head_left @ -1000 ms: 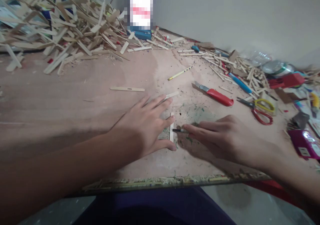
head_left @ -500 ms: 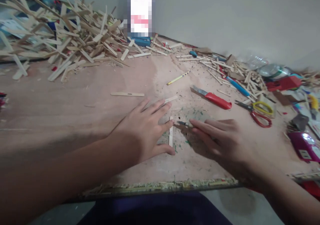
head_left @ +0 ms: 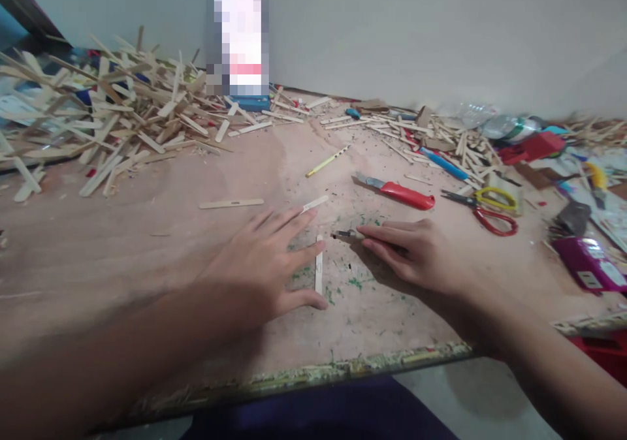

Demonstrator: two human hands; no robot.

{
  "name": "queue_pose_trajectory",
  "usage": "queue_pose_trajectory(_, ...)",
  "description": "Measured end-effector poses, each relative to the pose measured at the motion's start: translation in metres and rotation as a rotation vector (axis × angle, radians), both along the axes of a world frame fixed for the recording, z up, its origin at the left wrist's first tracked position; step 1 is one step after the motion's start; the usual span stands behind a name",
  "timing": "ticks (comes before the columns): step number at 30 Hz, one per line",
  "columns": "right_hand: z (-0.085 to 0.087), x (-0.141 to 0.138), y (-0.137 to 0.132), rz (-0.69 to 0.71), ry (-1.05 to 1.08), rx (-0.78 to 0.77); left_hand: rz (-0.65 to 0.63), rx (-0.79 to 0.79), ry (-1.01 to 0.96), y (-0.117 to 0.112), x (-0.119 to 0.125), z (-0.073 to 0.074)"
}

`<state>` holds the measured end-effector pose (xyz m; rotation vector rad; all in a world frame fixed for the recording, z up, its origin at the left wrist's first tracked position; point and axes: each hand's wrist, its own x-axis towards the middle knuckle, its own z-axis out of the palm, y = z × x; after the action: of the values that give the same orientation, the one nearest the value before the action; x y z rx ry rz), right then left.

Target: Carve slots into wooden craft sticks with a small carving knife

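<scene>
My left hand (head_left: 274,257) lies spread over the tabletop, its fingers apart. Its thumb and index finger rest at the two ends of a short wooden craft stick (head_left: 319,273), which has a small marking near its middle. Under the tips of the other fingers is a second pale stick (head_left: 314,203). My right hand (head_left: 416,251) pinches a slim craft knife (head_left: 349,234) with a metal tip pointing left, just off the short stick. By the tip lies a tiny dark chip (head_left: 334,236). Further left, a longer craft stick (head_left: 232,204) with a dark slot lies flat.
Behind my hands lie a yellow striped strip (head_left: 327,161), a red utility knife (head_left: 406,195) and scissors (head_left: 494,208). A big heap of craft sticks (head_left: 122,113) fills the back left. Plastic bottles (head_left: 509,126) and a purple object (head_left: 590,264) are at right. Green crumbs dot the table (head_left: 274,159).
The view has shifted, so the table's contents sit further left. My right hand has drawn the knife tip slightly away from the short stick. My left hand stays spread over the sticks.
</scene>
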<state>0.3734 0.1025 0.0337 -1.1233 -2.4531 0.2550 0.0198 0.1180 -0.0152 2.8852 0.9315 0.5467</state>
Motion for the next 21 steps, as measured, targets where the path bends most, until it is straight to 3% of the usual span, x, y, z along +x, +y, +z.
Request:
queue_pose_trajectory(15, -0.006, -0.010, -0.003, 0.096, 0.045, 0.016, 0.020, -0.036, -0.018, -0.001, 0.000, -0.007)
queue_pose_trajectory(21, -0.003, -0.009, -0.004, 0.060, 0.051, 0.011, 0.020, -0.055, -0.017, -0.001, 0.000, -0.013)
